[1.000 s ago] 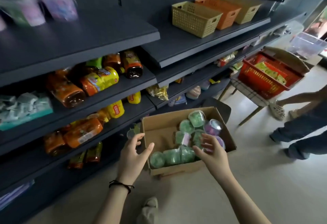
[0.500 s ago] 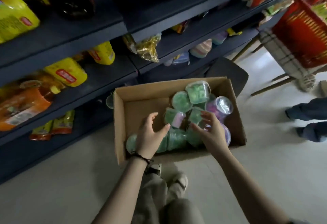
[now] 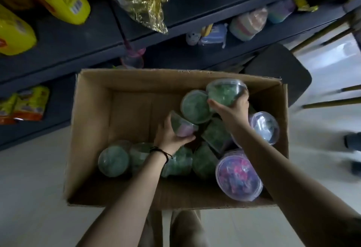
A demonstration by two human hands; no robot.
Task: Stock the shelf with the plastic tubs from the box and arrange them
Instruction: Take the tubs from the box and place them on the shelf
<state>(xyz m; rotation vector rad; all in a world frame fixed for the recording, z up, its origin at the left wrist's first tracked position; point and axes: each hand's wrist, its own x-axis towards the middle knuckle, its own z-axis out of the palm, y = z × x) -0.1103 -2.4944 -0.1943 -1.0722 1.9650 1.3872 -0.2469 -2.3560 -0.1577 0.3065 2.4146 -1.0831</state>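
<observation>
Box (image 3: 93, 121), left hand (image 3: 170, 139) curled round pink-green tub (image 3: 183, 127), right hand (image 3: 231, 111) gripping green tub (image 3: 224, 90)

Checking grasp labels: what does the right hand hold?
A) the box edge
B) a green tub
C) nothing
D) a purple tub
B: the right hand grips a green tub at the far side of the box; the left hand holds a green-and-pink tub.
</observation>
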